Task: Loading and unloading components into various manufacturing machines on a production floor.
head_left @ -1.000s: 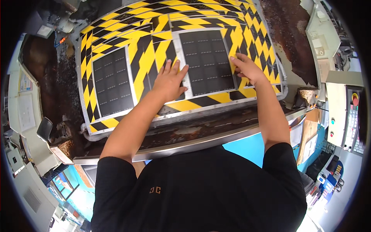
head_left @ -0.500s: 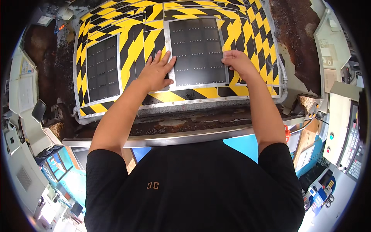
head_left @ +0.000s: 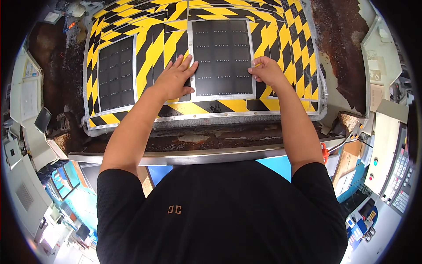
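A flat black sheet (head_left: 222,55) with rows of small pale marks lies on a board covered in yellow-and-black striped tape (head_left: 154,53). At its left edge, my left hand (head_left: 176,78) is open, fingers spread, the fingertips by the pale edge strip (head_left: 191,42). The fingers of my right hand (head_left: 267,71) are curled together at the sheet's right edge, the thumb tip over that edge. Whatever lies between them is hidden. A second black sheet (head_left: 116,75), with similar marks, lies farther left on the board.
A metal rail (head_left: 211,157) runs along the near side, in front of my body. Rusty, dark surfaces (head_left: 345,57) flank the board. On the right stands a control panel (head_left: 395,176) with keys and buttons. A red-orange object (head_left: 325,152) is near my right forearm.
My right hand has shifted slightly left. The dark band along the black sheet's right edge has given way to a pale strip. My left hand stays at the left edge, nearly unmoved.
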